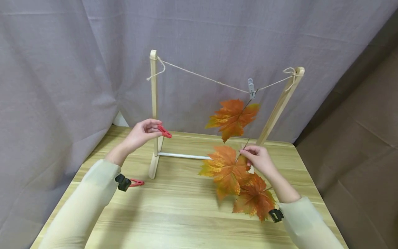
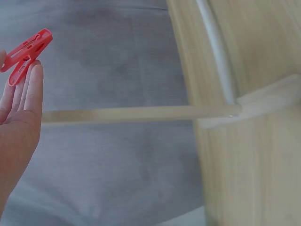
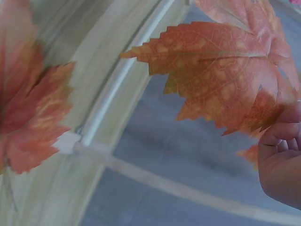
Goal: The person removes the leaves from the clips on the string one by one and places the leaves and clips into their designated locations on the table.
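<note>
Head view showed the left grip near the left post, thumb and fingers pinched on a red peg; whether its mouth was sprung apart, I could not tell. The right grip was clamped on the stem of a leaf, held above the worktop and below the string, where a grey peg held another leaf. A third leaf lay behind the held one, and a second red peg rested by the left wrist.

As I judged it, the narrow stem could twist in the pinch and swing the leaf askew. Held only by its handle ends, the red peg could spring loose if squeezed off-centre. Tugging the sagging string might slide the grey peg or shake its leaf free.
</note>
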{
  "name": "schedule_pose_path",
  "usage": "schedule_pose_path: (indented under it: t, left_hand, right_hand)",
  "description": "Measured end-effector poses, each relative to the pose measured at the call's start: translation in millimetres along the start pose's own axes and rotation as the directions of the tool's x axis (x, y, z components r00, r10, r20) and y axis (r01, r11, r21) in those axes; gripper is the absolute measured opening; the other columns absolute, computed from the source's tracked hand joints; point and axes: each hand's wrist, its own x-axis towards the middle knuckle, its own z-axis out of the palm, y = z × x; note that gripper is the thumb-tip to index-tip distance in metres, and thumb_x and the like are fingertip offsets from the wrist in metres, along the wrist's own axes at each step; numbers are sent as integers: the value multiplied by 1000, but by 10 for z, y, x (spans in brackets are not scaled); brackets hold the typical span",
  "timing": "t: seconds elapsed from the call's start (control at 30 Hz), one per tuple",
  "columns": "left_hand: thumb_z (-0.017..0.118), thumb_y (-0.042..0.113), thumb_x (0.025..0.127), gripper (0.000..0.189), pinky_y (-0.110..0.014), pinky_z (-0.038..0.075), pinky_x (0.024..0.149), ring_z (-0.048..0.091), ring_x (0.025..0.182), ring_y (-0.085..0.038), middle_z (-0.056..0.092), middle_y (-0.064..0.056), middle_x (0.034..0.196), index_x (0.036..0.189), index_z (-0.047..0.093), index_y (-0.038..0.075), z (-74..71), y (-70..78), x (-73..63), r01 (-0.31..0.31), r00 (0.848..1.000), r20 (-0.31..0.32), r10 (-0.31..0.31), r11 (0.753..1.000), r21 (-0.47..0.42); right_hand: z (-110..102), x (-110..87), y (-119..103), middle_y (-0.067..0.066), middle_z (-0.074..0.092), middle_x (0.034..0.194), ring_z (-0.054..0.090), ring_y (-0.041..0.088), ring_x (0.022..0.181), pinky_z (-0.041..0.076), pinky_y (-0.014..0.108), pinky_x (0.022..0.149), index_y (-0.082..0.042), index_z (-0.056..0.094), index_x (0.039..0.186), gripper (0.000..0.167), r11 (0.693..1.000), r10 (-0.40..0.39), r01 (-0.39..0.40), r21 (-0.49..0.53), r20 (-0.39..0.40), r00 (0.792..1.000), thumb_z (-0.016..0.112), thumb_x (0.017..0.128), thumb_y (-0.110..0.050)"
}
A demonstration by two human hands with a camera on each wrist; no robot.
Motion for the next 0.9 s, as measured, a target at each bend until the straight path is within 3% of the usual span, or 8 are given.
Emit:
schedule_pose_path:
  t: [0.3, 0.7, 0.9]
  left_hand:
    - [62, 6, 87, 39, -11, 49, 78, 61, 83, 7, 67, -4, 100, 120, 49, -11, -101, -251, -141, 39, 999, -13, -40, 999, -15]
    - [62, 11, 88, 46, -11, 48, 82, 59, 87, 7, 59, -26, 118, 127, 48, -9, -153, -640, -310, 102, 995, -21, -101, 995, 3]
    - [60, 12, 89, 47, -10, 47, 82, 59, 87, 8, 59, -26, 119, 127, 46, -12, -206, -837, -420, 137, 990, -20, -137, 991, -8]
  right_hand:
    - [-206, -112, 294, -9, 49, 51, 47, 5, 46, 38, 22, 44, 10, 60, 104, 38, 995, 100, -101, -16, -40, 994, 57, 93, -27]
    - [-561, -222, 825, -8, 51, 56, 48, 5, 49, 39, 23, 48, 11, 57, 114, 42, 975, 221, -223, -18, -58, 973, 51, 97, -27]
    - [-656, -267, 1051, -7, 52, 58, 48, 7, 52, 40, 23, 50, 11, 56, 115, 44, 957, 291, -291, -3, -56, 955, 50, 97, -29]
